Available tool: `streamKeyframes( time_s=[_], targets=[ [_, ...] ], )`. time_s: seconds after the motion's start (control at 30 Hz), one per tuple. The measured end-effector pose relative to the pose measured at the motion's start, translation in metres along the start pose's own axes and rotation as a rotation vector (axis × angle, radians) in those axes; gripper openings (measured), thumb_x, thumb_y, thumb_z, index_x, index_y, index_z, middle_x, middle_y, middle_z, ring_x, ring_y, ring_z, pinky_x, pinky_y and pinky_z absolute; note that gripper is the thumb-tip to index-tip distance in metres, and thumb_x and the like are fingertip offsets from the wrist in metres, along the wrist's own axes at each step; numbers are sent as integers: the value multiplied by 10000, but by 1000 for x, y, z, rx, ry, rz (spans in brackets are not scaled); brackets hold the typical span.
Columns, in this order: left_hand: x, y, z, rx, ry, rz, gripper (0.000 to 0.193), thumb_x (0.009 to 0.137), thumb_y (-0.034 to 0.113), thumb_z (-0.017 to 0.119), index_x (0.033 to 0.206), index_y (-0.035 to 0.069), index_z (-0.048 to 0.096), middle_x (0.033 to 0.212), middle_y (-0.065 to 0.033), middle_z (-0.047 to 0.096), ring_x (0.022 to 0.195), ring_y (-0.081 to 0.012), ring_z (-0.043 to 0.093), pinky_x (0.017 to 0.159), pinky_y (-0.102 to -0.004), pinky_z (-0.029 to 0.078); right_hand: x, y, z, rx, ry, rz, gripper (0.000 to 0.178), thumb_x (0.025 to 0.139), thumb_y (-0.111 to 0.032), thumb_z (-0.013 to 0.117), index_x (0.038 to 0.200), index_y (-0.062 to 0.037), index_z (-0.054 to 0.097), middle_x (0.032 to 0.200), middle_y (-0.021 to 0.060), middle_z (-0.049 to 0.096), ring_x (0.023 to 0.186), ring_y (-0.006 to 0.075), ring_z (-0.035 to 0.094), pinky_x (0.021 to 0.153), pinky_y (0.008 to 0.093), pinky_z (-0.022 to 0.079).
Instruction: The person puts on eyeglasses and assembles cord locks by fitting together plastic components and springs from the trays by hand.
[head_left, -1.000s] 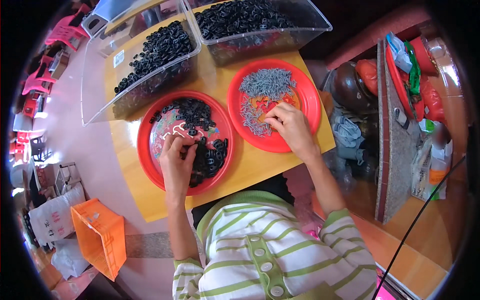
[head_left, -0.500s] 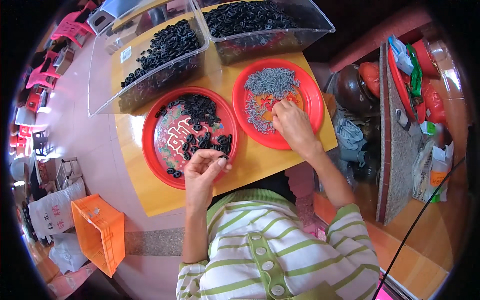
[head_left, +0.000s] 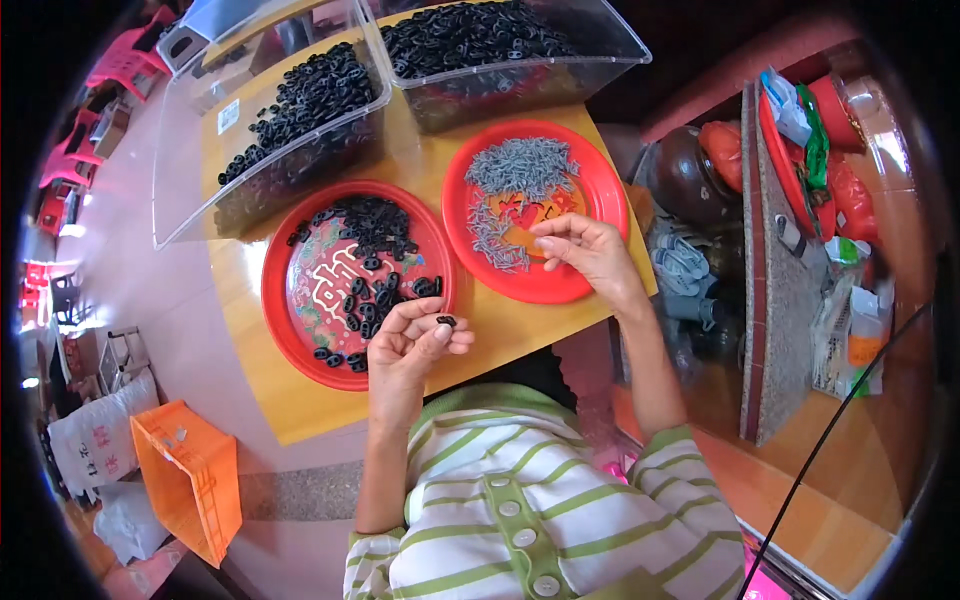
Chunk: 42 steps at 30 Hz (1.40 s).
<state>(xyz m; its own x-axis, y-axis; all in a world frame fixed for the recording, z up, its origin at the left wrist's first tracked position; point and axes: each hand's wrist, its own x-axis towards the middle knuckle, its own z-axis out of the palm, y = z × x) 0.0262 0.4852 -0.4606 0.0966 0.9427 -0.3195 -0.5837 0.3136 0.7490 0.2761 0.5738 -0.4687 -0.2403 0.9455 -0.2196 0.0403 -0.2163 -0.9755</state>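
Between the thumb and fingers of my left hand [head_left: 402, 345] is a small black plastic part [head_left: 446, 321]. This hand is over the near right rim of a red round tray [head_left: 277, 335], where several loose black parts [head_left: 376, 302] lie beside a denser heap [head_left: 372, 225]. My right hand [head_left: 588, 258] hovers over the near right side of a second red tray [head_left: 612, 195], thumb and forefinger pinched together. Whatever sits in that pinch is too small to make out. Small grey screws [head_left: 522, 166] are piled at the far side of the second tray and scattered down its left.
Two clear plastic bins, the left bin [head_left: 185, 215] and the right bin [head_left: 600, 62], hold many black parts at the table's far side. An orange crate [head_left: 190, 480] stands on the floor at left. A stone-topped ledge [head_left: 775, 330] with bags runs along the right.
My right hand has drawn back from the screws, toward me, with its fingers pinched. My left hand keeps its black part, which now shows more plainly. The whole view has shifted slightly.
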Motion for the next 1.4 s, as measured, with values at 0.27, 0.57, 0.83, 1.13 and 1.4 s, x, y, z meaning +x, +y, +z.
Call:
streamKeyframes(
  time_s=[0.27, 0.57, 0.83, 1.13, 1.4],
  targets=[
    [4, 0, -1, -5, 4, -27, 100, 897, 5, 544, 987, -39, 547, 941, -193, 653, 829, -235, 674, 749, -310, 559, -6, -5, -1, 235, -1, 90, 205, 895, -126, 611, 1057, -3, 593, 925, 79, 649, 754, 103, 637, 707, 223, 525],
    [5, -4, 0, 41, 18, -19, 90, 886, 0, 564, 969, -32, 550, 894, -164, 659, 776, -208, 670, 696, -291, 555, -9, 2, 1, 138, 38, 19, 119, 885, -38, 571, 992, 5, 601, 871, 47, 621, 700, 104, 613, 686, 222, 498],
    [6, -10, 3, 129, -22, -18, 131, 891, 14, 555, 1016, -26, 543, 885, -154, 659, 747, -189, 658, 689, -283, 534, -2, 25, 0, -392, 245, -66, 143, 866, 15, 552, 997, -6, 606, 817, 2, 566, 706, 53, 550, 672, 201, 488],
    [5, -6, 2, 16, 15, -26, 130, 887, 12, 575, 1003, -46, 568, 909, -173, 667, 774, -201, 672, 719, -290, 548, -12, 5, 9, -188, 171, -102, 86, 865, 4, 601, 948, 8, 625, 878, 19, 622, 777, 71, 584, 707, 212, 494],
    [0, -4, -9, -106, -49, -79, 137, 903, 37, 553, 1023, -28, 564, 895, -186, 666, 754, -229, 676, 712, -328, 564, -32, -17, 56, -57, 55, -106, 108, 874, 5, 591, 969, 9, 643, 895, 24, 632, 771, 66, 577, 680, 207, 477]
  ],
)
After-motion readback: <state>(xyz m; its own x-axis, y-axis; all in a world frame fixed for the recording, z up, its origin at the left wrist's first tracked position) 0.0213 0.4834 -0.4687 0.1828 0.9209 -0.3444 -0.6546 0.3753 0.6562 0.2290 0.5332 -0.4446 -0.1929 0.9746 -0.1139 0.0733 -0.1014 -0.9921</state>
